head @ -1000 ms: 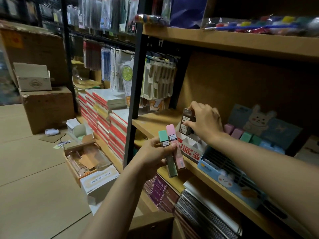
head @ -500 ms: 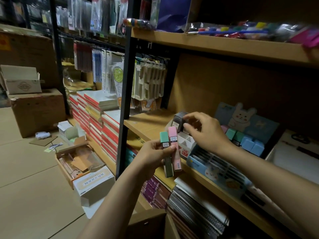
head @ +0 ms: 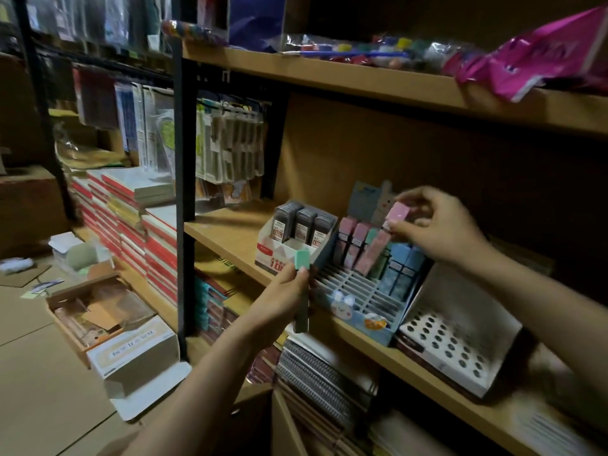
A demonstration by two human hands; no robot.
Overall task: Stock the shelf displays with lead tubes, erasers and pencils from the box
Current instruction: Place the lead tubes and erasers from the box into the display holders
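While both hands work at the wooden shelf (head: 230, 238):
left hand (head: 283, 299): curled round a green eraser (head: 302, 284), held upright just before the shelf edge.
right hand (head: 437, 225): pinches a pink eraser (head: 396, 213), tilted, above the display.
blue display (head: 358, 291): beyond the left hand; pink, green and blue erasers stand in its back rows, front slots open.
lead tube box (head: 289, 245): left of the display, three dark tubes upright.
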